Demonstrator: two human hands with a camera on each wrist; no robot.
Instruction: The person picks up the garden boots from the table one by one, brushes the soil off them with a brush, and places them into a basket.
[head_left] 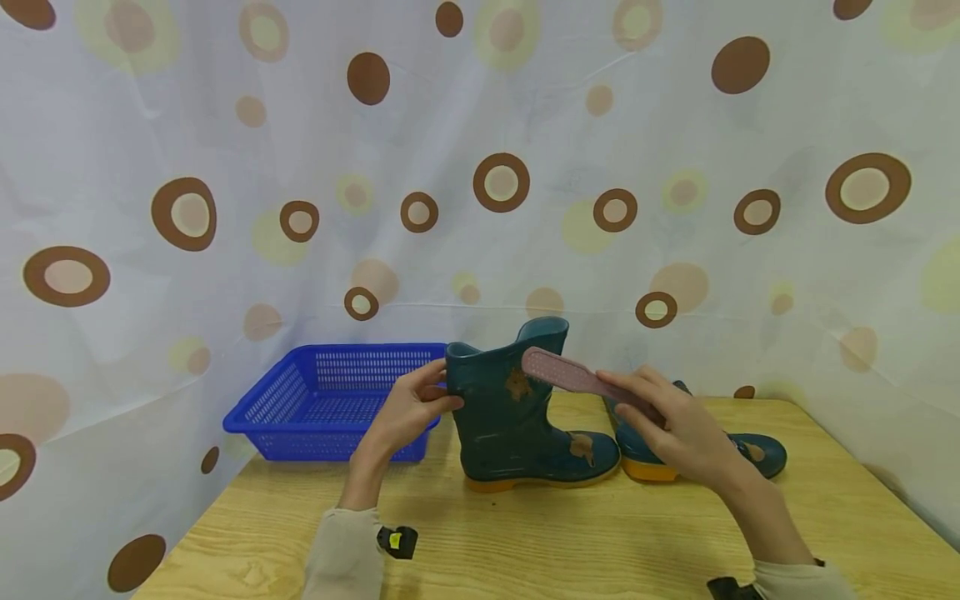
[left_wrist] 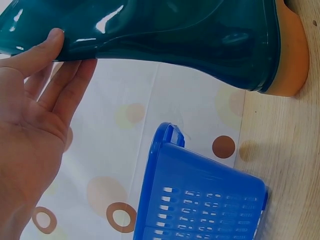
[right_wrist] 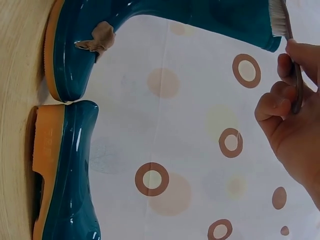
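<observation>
A dark teal rain boot (head_left: 495,429) with an orange sole stands upright on the table. Brown mud-like patches mark its shaft and its toe. My left hand (head_left: 408,408) pinches the back of the shaft near the top, the thumb (left_wrist: 50,45) on the near side and the fingers behind. In my right hand (head_left: 678,429) is a pink-handled brush (head_left: 562,372). The right wrist view shows its white bristles (right_wrist: 278,19) at the upper shaft, close to the rim; whether they press on it I cannot tell.
A second teal boot (right_wrist: 75,175) lies to the right, partly behind my right hand, with a brown patch on it. At the back left stands a blue plastic basket (head_left: 300,428). The wooden table (head_left: 510,542) meets a spotted curtain (head_left: 450,267) behind.
</observation>
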